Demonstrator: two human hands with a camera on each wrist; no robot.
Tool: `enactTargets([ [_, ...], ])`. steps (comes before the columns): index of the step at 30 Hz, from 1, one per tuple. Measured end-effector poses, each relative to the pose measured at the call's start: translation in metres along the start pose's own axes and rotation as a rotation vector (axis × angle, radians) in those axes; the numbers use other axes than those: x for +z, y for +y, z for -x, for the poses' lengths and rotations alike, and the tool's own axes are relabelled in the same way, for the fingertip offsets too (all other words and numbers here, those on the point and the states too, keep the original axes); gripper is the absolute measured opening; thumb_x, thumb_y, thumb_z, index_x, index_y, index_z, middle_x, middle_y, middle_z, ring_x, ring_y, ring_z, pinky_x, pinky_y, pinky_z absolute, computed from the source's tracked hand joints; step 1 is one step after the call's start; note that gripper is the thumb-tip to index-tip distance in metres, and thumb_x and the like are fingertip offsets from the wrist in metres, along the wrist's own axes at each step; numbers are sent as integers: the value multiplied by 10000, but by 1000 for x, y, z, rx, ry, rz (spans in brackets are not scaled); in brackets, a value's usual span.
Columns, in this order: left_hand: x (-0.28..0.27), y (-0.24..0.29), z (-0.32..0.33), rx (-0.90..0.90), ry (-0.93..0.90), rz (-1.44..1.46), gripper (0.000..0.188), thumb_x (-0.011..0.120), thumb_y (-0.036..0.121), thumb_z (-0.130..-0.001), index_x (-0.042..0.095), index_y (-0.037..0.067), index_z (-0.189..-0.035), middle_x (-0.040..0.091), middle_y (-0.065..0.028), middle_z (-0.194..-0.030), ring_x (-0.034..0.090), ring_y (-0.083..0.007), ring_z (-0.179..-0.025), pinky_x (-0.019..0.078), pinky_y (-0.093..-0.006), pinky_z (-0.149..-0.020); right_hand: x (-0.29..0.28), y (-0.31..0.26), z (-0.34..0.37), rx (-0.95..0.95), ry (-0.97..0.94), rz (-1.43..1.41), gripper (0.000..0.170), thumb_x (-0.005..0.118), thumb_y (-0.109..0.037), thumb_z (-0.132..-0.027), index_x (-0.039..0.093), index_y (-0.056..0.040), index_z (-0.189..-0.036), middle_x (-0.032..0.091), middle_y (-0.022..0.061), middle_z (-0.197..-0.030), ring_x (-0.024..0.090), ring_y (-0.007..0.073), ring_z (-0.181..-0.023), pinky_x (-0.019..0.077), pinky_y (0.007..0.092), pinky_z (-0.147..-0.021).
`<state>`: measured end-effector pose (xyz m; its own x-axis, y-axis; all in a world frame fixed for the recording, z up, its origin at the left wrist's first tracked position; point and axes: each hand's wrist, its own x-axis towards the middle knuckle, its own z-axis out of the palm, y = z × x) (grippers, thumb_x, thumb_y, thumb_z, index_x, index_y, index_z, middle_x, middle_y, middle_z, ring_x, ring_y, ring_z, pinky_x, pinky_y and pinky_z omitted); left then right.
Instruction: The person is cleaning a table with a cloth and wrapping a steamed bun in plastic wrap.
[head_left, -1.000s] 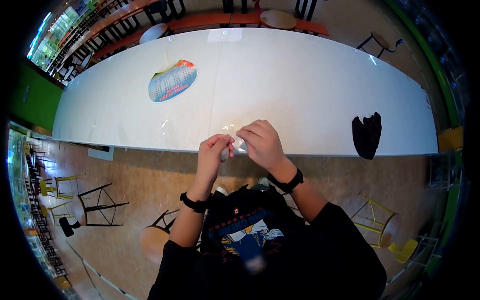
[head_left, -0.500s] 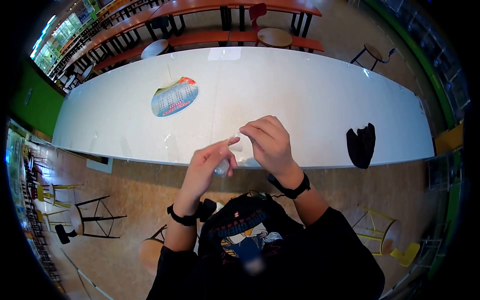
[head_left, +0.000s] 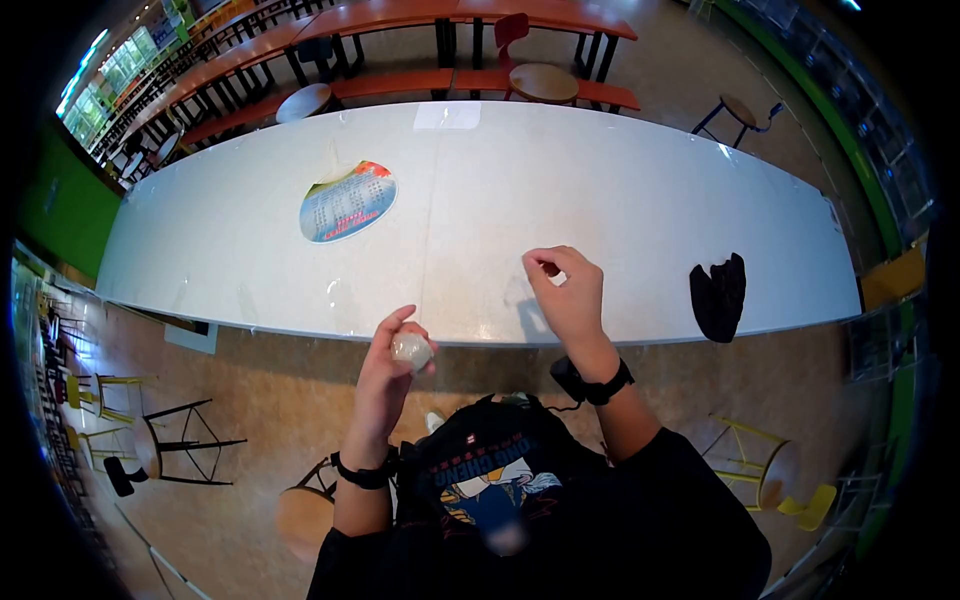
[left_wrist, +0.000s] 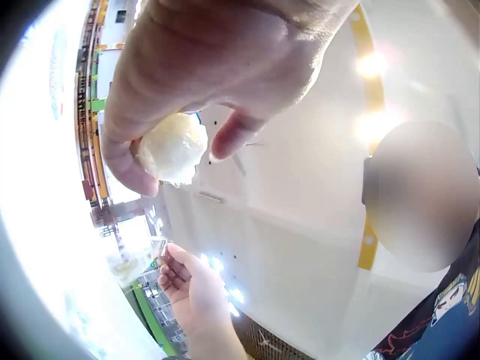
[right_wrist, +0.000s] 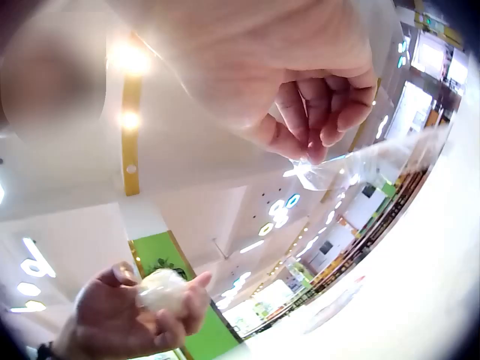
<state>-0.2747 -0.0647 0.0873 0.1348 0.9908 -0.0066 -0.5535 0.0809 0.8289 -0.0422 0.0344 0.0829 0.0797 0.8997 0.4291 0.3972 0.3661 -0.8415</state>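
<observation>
In the head view my left hand [head_left: 382,375] grips a pale, roundish lump [head_left: 411,350] at the table's front edge. The left wrist view has the whitish lump [left_wrist: 174,148] between curled fingers and thumb; its surface looks shiny and crinkled. My right hand [head_left: 572,300] is held over the table to the right, fingertips pinched together. From those fingertips in the right wrist view hangs a clear thin plastic film [right_wrist: 337,171], stretching off to the right. The two hands are apart.
On the white table [head_left: 480,200] lie a printed oval fan [head_left: 348,203] at the left and a black cloth-like item [head_left: 717,298] at the right. Stools [head_left: 185,445] stand on the floor near the body; red benches [head_left: 395,82] run behind the table.
My hands were close together and have moved apart, the right one to the right with the film, the left one to the left and lower. The lump shows more plainly in my left hand.
</observation>
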Motion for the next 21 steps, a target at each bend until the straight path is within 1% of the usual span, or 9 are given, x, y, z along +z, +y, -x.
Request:
enactTargets([
  [1, 4, -1, 3, 1, 8, 5, 601, 514, 77, -860, 334, -2, -1428, 547, -125, -1157, 569, -200, -1053, 505, -291, -804, 2, -4, 4, 1, -10, 1, 83, 699, -51, -817, 707, 11, -871, 686, 105, -800, 617, 155, -696, 491, 263, -671],
  [3, 27, 3, 8, 102, 150, -266, 666, 577, -41, -811, 330, 2, -1428, 542, -126, -1209, 559, -235, -1150, 474, -330, -947, 9, -14, 15, -13, -70, -55, 69, 687, -34, -784, 697, -5, -846, 683, 116, -783, 636, 200, -677, 500, 286, -631],
  [4, 31, 6, 10, 43, 179, -277, 713, 655, -101, -758, 374, 6, -1405, 548, -138, -1281, 521, -246, -1237, 427, -363, -1029, 10, -23, 19, 25, -102, -51, 62, 686, -36, -784, 698, -11, -839, 686, 114, -784, 642, 197, -688, 496, 282, -633],
  [5, 32, 5, 11, 45, 191, -273, 713, 655, -101, -758, 374, 6, -1405, 548, -138, -1281, 521, -246, -1237, 427, -363, -1029, 11, -31, 23, 24, -115, -53, 62, 686, -36, -784, 698, -11, -839, 686, 114, -784, 642, 197, -688, 496, 282, -633],
  [8, 37, 4, 15, 205, 137, -848, 542, 789, 53, -729, 564, 16, -1221, 636, -140, -1245, 541, -246, -1250, 404, -367, -1057, 13, -43, 28, 55, -178, -74, 59, 682, -36, -786, 698, -15, -839, 689, 109, -799, 647, 186, -702, 493, 283, -644],
  [11, 35, -2, 19, 259, 170, -923, 508, 786, 50, -710, 592, 41, -1179, 625, -149, -1258, 534, -278, -1260, 419, -376, -1042, 12, -42, 29, 97, -239, -171, 64, 674, -46, -828, 690, 0, -869, 703, 93, -840, 657, 153, -748, 500, 269, -688],
  [13, 33, 0, 23, 266, 114, -932, 523, 773, 37, -699, 590, 42, -1188, 613, -165, -1270, 515, -273, -1277, 405, -374, -1051, 14, -38, 30, 329, -280, -549, 90, 654, -54, -877, 672, 21, -925, 707, 81, -900, 663, 133, -806, 510, 255, -748],
  [16, 37, 2, 27, 293, 44, -941, 536, 763, 33, -686, 588, 47, -1192, 597, -181, -1289, 515, -262, -1271, 409, -369, -1040, 10, -37, 27, 408, -348, -694, 111, 636, -56, -905, 652, 33, -968, 701, 86, -954, 665, 132, -865, 514, 251, -795],
  [21, 38, 0, 28, 359, 35, -1013, 529, 762, 30, -684, 589, 49, -1183, 573, -187, -1322, 570, -245, -1171, 450, -365, -985, 5, -43, 37, 412, -455, -644, 106, 630, -39, -896, 651, 24, -978, 698, 96, -993, 665, 136, -890, 512, 255, -819],
])
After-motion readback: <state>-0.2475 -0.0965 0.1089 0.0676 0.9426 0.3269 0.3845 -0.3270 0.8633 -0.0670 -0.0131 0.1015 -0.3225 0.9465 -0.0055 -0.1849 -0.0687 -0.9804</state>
